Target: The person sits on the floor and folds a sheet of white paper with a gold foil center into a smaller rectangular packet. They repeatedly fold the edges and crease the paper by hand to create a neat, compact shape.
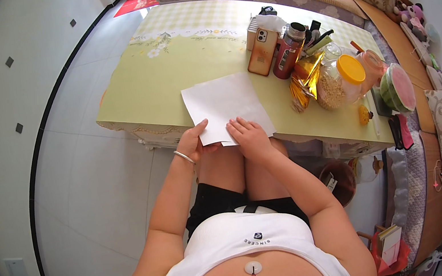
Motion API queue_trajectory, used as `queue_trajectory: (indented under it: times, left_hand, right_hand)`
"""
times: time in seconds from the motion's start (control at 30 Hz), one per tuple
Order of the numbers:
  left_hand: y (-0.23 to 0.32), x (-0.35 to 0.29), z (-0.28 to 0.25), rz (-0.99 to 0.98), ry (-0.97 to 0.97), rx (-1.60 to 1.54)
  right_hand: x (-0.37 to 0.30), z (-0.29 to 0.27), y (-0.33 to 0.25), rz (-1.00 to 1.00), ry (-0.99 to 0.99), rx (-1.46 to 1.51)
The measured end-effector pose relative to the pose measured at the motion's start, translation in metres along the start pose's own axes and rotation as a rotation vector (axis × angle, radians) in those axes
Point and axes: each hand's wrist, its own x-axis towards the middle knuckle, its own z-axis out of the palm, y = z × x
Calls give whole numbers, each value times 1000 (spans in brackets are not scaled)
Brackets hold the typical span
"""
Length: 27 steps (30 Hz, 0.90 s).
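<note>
White sheets of paper (225, 100) lie at the near edge of the table, slightly fanned, with their lower edges reaching past it toward my lap. My left hand (196, 142) grips the near left corner, thumb on top and fingers curled underneath, partly hidden by the paper. Across the near right part of the paper, my right hand (250, 137) rests with its fingers stretched out flat on top. How many sheets there are, I cannot tell.
On the table (132, 88), right of the paper, stand a phone (263, 52), a red bottle (289, 52), a gold foil bag (308, 78), a yellow-lidded jar (334, 85) and a cut watermelon (396, 88). A brown bin (339, 180) sits below the table's right side.
</note>
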Motion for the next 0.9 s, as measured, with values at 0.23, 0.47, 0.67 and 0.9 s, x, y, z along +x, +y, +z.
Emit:
queue_trajectory:
  times: [0.23, 0.47, 0.67, 0.9]
  left_hand:
    - [-1, 15, -32, 160, 110, -60]
    - [-4, 28, -13, 239, 380, 314]
    - [-46, 48, -36, 310, 356, 205]
    - [-67, 45, -14, 359, 452, 339]
  right_hand:
    - [14, -30, 9, 372, 113, 723]
    - [4, -32, 32, 325, 186, 567]
    - [13, -16, 27, 435, 276, 570]
    - [28, -13, 15, 451, 282, 597]
